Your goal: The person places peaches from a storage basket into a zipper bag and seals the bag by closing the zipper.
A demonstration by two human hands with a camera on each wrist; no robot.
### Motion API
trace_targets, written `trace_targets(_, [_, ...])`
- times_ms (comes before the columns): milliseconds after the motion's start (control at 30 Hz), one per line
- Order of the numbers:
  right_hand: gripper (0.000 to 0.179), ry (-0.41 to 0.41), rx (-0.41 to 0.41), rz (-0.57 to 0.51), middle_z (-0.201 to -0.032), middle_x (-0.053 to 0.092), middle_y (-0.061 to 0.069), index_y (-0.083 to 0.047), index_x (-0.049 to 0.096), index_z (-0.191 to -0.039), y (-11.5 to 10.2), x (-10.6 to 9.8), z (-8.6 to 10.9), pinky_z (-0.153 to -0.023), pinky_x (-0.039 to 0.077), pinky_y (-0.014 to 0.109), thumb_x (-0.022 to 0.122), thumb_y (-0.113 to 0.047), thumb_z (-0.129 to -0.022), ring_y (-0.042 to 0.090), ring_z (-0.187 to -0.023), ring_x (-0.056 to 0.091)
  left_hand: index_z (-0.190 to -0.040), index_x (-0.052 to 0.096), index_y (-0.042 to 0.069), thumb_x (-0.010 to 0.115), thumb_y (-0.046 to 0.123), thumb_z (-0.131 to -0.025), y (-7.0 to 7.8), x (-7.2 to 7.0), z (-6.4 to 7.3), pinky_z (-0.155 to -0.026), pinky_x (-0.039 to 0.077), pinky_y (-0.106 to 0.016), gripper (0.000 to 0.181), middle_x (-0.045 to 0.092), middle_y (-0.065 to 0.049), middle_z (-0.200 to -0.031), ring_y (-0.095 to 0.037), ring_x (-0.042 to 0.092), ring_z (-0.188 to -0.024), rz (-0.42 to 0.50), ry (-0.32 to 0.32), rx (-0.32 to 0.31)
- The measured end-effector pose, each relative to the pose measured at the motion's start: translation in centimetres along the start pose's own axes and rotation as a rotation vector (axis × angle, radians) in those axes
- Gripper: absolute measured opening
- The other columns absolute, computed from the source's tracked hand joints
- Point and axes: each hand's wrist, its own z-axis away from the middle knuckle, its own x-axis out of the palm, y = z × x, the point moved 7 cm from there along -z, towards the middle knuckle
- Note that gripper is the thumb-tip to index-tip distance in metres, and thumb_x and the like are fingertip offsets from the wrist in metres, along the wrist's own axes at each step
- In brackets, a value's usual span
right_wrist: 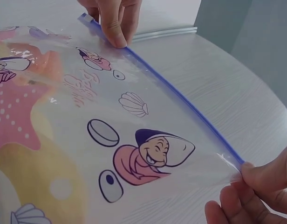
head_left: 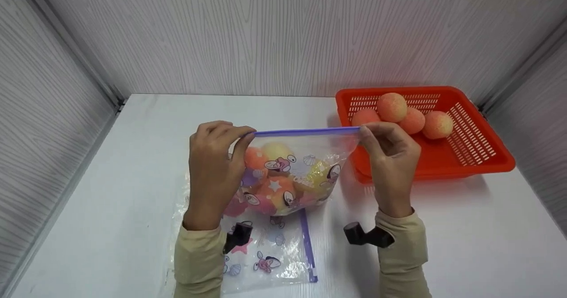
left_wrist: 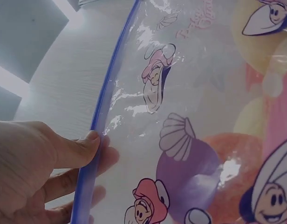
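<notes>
A clear zip bag (head_left: 305, 156) with cartoon prints and a purple zip edge is stretched between both hands. Through its film show several round fruits in orange, yellow and purple. My left hand (head_left: 215, 165) pinches the zip edge near its left end, thumb on one face and fingers behind. At the other end, my right hand (head_left: 392, 160) pinches the zip corner between thumb and fingertips. The zip strip (right_wrist: 190, 107) runs taut and straight between them. Under the filled bag, a flat printed zip bag (head_left: 266, 262) lies on the table.
To the right stands a red plastic basket (head_left: 487, 169) with slotted walls. Several peach-like fruits (head_left: 437, 125) sit at its back left. The white table (head_left: 110, 200) is bounded by grey wood-grain panels (head_left: 283, 36) at the back and sides.
</notes>
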Motion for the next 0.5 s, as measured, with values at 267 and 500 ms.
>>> trace_targets(267, [0.013, -0.022, 0.001, 0.003, -0.089, 0.070, 0.017, 0.012, 0.069, -0.099, 0.2, -0.3, 0.1, -0.080, 0.060, 0.030, 0.071, 0.001, -0.092, 0.026, -0.077, 0.067, -0.095, 0.079, 0.003, 0.075, 0.011, -0.092, -0.2, 0.6, 0.7, -0.096, 0.043, -0.054, 0.009, 0.076, -0.013, -0.094, -0.034, 0.061, -0.105, 0.029, 0.126, 0.032])
trace_targets(500, [0.013, 0.003, -0.114, -0.040, -0.095, 0.069, 0.021, 0.015, 0.066, -0.103, -2.4, -1.7, 0.3, -0.085, 0.058, 0.030, 0.066, 0.007, -0.093, 0.030, -0.084, 0.066, -0.093, 0.079, 0.003, 0.076, 0.011, -0.092, -0.4, 0.7, 0.9, -0.095, 0.043, -0.053, 0.008, 0.076, -0.012, -0.092, -0.033, 0.061, -0.103, 0.061, 0.154, 0.020])
